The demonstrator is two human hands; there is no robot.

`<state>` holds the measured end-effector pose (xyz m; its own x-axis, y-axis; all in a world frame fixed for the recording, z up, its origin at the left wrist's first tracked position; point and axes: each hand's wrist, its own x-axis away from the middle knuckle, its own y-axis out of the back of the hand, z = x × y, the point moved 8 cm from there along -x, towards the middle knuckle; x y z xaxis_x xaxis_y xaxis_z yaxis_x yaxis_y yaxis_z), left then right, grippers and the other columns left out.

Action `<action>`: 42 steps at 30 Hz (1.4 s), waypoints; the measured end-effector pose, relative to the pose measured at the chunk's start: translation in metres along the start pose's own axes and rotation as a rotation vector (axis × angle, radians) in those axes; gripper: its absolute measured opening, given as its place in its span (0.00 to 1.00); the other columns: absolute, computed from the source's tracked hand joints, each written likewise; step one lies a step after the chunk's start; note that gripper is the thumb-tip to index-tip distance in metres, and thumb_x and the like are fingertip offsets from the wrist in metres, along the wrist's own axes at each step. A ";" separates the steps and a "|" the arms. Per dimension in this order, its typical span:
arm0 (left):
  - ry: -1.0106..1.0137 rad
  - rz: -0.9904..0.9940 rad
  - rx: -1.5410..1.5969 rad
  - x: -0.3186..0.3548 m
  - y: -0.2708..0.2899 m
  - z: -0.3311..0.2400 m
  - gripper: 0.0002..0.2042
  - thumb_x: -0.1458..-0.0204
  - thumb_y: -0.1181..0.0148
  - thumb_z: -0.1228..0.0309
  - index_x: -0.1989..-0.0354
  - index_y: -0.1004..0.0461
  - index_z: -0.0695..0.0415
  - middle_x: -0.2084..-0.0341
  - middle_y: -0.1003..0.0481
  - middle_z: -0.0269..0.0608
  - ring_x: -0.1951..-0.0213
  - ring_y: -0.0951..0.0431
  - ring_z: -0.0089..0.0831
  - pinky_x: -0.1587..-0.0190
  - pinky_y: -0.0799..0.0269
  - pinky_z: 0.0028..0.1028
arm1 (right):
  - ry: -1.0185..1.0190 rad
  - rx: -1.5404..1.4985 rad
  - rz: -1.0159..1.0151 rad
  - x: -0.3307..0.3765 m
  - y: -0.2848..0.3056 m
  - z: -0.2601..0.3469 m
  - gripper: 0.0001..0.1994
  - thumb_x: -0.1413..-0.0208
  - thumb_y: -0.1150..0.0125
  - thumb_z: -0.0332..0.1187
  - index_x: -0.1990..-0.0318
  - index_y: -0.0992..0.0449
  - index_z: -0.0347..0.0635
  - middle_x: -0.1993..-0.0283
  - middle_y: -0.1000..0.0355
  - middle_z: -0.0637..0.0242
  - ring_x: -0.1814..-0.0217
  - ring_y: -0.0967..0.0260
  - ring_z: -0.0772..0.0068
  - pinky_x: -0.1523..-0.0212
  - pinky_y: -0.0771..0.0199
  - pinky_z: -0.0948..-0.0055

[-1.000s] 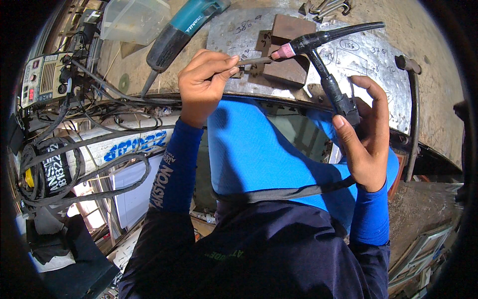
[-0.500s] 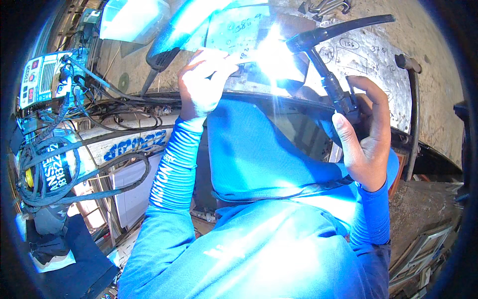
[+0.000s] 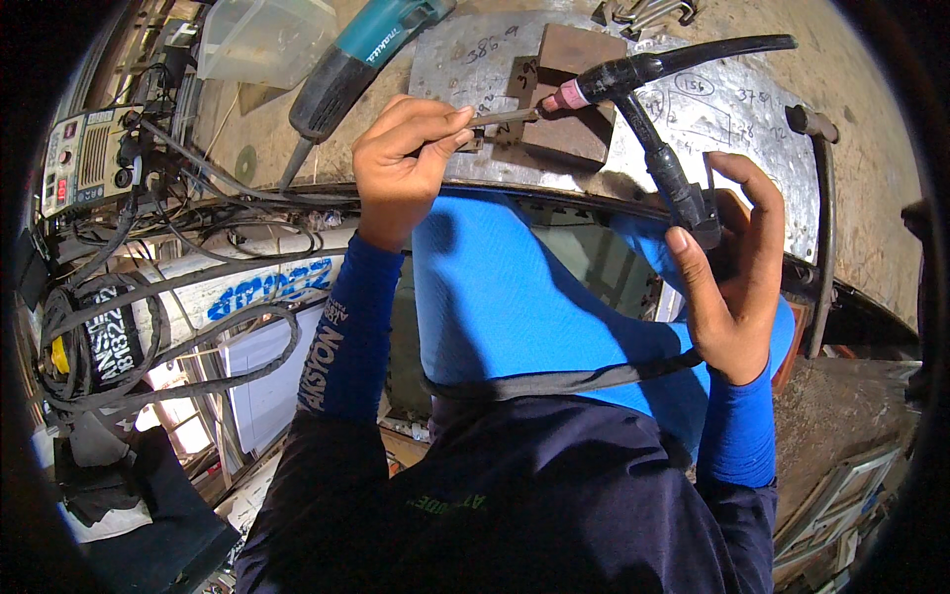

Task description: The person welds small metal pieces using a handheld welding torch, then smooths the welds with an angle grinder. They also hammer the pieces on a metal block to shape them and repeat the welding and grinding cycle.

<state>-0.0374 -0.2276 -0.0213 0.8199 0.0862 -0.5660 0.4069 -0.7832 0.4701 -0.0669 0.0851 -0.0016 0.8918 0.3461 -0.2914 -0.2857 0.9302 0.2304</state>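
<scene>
Head view: arc glare gone since half a second ago. Left hand (image 3: 406, 158) pinches filler rod (image 3: 500, 117); right hand (image 3: 732, 267) grips welding torch (image 3: 633, 89), tip at steel block (image 3: 564, 134).

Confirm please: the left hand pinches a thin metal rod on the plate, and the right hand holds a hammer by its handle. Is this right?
Not quite. The right hand holds a welding torch, not a hammer, as the head view shows. The left hand does pinch the thin metal rod on the plate.

Both hands (image 3: 411, 163) (image 3: 732, 282) raised, apparently gripping
</scene>
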 end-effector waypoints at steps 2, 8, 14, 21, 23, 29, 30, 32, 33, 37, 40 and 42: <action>0.003 -0.001 -0.006 0.000 0.000 -0.001 0.11 0.49 0.28 0.85 0.58 0.11 0.61 0.65 0.16 0.42 0.61 0.19 0.33 0.56 0.24 0.29 | -0.020 -0.038 0.008 0.000 -0.002 0.000 0.30 0.39 0.34 0.18 0.30 0.35 0.34 0.32 0.32 0.56 0.43 0.27 0.68 0.41 0.26 0.69; 0.003 -0.007 -0.002 0.001 0.000 -0.001 0.11 0.49 0.28 0.85 0.59 0.11 0.61 0.65 0.16 0.42 0.62 0.19 0.32 0.57 0.24 0.28 | -0.040 -0.068 0.023 0.001 -0.005 -0.001 0.29 0.39 0.35 0.18 0.30 0.34 0.34 0.33 0.31 0.55 0.43 0.27 0.66 0.40 0.26 0.67; 0.031 0.003 -0.108 0.002 0.000 0.001 0.09 0.49 0.27 0.84 0.60 0.11 0.61 0.66 0.16 0.42 0.62 0.19 0.33 0.58 0.24 0.29 | 0.032 0.075 0.079 0.003 -0.007 0.003 0.29 0.39 0.35 0.18 0.30 0.34 0.34 0.33 0.31 0.55 0.41 0.26 0.65 0.36 0.28 0.67; 0.010 -0.014 -0.021 0.003 0.001 0.001 0.10 0.49 0.27 0.85 0.59 0.11 0.61 0.65 0.15 0.43 0.61 0.18 0.33 0.57 0.23 0.29 | -0.032 -0.010 0.005 0.006 -0.006 0.002 0.29 0.38 0.35 0.17 0.30 0.36 0.34 0.32 0.32 0.55 0.42 0.27 0.67 0.39 0.27 0.69; -0.006 -0.007 -0.007 0.002 0.000 0.001 0.10 0.49 0.27 0.85 0.59 0.11 0.61 0.64 0.15 0.43 0.61 0.18 0.33 0.56 0.23 0.29 | -0.027 -0.039 -0.016 0.005 -0.005 0.005 0.30 0.38 0.35 0.17 0.29 0.36 0.34 0.32 0.32 0.56 0.43 0.27 0.67 0.40 0.27 0.70; -0.002 -0.006 0.005 0.001 0.000 0.001 0.10 0.49 0.28 0.85 0.59 0.11 0.61 0.64 0.15 0.43 0.61 0.18 0.33 0.56 0.23 0.29 | -0.057 -0.066 -0.003 0.005 -0.005 0.001 0.30 0.38 0.35 0.17 0.29 0.36 0.34 0.32 0.32 0.56 0.44 0.26 0.67 0.41 0.26 0.69; -0.001 -0.006 0.002 0.001 0.000 0.001 0.10 0.49 0.28 0.85 0.59 0.11 0.61 0.64 0.15 0.43 0.61 0.18 0.33 0.56 0.23 0.29 | -0.051 -0.064 0.000 0.005 -0.005 0.001 0.30 0.38 0.35 0.17 0.29 0.37 0.33 0.32 0.32 0.56 0.44 0.26 0.67 0.41 0.26 0.69; -0.001 -0.007 -0.005 0.001 0.000 0.000 0.10 0.49 0.28 0.85 0.58 0.11 0.61 0.64 0.15 0.43 0.61 0.18 0.33 0.56 0.23 0.29 | -0.038 -0.058 0.003 0.005 -0.006 0.002 0.30 0.38 0.35 0.17 0.29 0.37 0.33 0.31 0.32 0.56 0.43 0.26 0.67 0.41 0.26 0.69; 0.000 -0.006 -0.005 0.002 0.000 0.001 0.10 0.49 0.28 0.85 0.58 0.11 0.61 0.64 0.15 0.43 0.61 0.18 0.33 0.56 0.23 0.29 | -0.034 -0.056 0.009 0.005 -0.006 0.002 0.30 0.38 0.35 0.17 0.29 0.37 0.33 0.31 0.32 0.56 0.43 0.26 0.67 0.40 0.26 0.69; 0.006 -0.005 -0.003 0.002 0.000 0.001 0.10 0.49 0.27 0.84 0.58 0.11 0.61 0.65 0.15 0.43 0.61 0.19 0.33 0.56 0.23 0.29 | -0.030 -0.045 0.023 0.006 -0.007 0.002 0.30 0.39 0.35 0.17 0.29 0.37 0.33 0.32 0.32 0.55 0.42 0.26 0.66 0.38 0.27 0.67; 0.004 -0.009 -0.008 0.001 0.000 -0.002 0.10 0.48 0.27 0.84 0.59 0.11 0.61 0.65 0.16 0.43 0.62 0.19 0.33 0.57 0.23 0.29 | -0.021 -0.046 0.009 0.007 -0.007 0.002 0.29 0.38 0.36 0.17 0.30 0.36 0.33 0.32 0.31 0.55 0.42 0.26 0.66 0.37 0.27 0.67; 0.000 -0.012 -0.012 0.000 0.000 -0.003 0.09 0.49 0.27 0.84 0.59 0.11 0.61 0.65 0.16 0.42 0.62 0.19 0.33 0.57 0.23 0.29 | 0.020 0.020 0.035 0.006 -0.008 0.003 0.29 0.38 0.36 0.17 0.30 0.35 0.33 0.33 0.31 0.55 0.42 0.26 0.66 0.36 0.27 0.67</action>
<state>-0.0361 -0.2254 -0.0193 0.8147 0.0954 -0.5720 0.4218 -0.7744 0.4715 -0.0578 0.0795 -0.0023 0.8741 0.3814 -0.3009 -0.3097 0.9147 0.2596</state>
